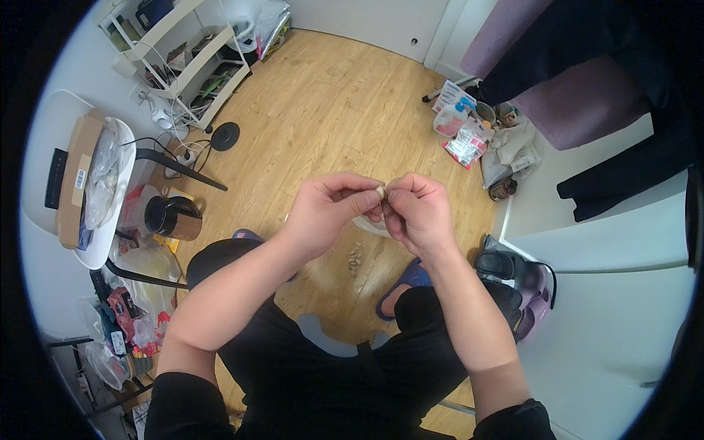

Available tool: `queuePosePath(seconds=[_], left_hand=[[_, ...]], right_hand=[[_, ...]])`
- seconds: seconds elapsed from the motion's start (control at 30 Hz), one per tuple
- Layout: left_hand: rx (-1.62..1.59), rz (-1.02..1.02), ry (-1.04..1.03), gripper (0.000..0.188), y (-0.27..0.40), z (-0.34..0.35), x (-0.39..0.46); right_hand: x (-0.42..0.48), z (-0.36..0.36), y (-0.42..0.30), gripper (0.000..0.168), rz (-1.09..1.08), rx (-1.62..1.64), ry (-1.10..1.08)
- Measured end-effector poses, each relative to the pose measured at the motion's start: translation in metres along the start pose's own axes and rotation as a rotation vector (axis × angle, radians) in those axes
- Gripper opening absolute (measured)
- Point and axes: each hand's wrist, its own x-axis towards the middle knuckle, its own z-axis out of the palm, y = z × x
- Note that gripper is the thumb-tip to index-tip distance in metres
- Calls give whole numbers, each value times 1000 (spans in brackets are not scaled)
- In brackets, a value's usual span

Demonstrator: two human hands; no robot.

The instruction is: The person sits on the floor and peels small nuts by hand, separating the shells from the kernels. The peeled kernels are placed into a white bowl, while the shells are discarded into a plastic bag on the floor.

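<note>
My left hand pinches a small pale piece, possibly a nut or a clove, between thumb and forefinger. Against its other side press the thumb and fingertips of my right hand. Both hands are raised over the floor between my knees, fingertips together. Several small pale pieces lie in a loose cluster on the wood floor below; their kind is too small to tell. Behind my hands a whitish rounded thing, perhaps a bowl, is mostly hidden.
To the left stands a white chair bearing a cardboard box. A dark-lidded jug is beside it. A white shelf rack stands farther back. Bottles and bags sit at right under hanging clothes; shoes lie by the cabinet.
</note>
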Motion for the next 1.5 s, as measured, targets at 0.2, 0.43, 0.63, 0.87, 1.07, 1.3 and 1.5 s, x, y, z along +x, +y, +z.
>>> queuePosePath(seconds=[0.2,0.43,0.63,0.87,1.07,1.3,1.5], left_hand=[[-143,54,-32,14,5,-9,7],[209,133,22,13,6,-10,8],[491,181,-73,11,6,-8,6],[353,97,-117,11,5,-1,5],[-312,-63,-136,16,-3,6,4],[-445,-95,-94,27,1,5,8],[-139,-32,-50,25,-4,-1,7]], right_hand=[[-1,8,-9,7,-129,-59,-32],[-6,5,-10,12,-138,-185,-18],[-8,-4,-15,5,-75,-342,-25],[-12,-5,-10,14,-86,-354,41],[-4,0,-5,5,-114,122,18],[1,3,-6,8,-81,289,-15],[0,3,-3,12,-200,11,-15]])
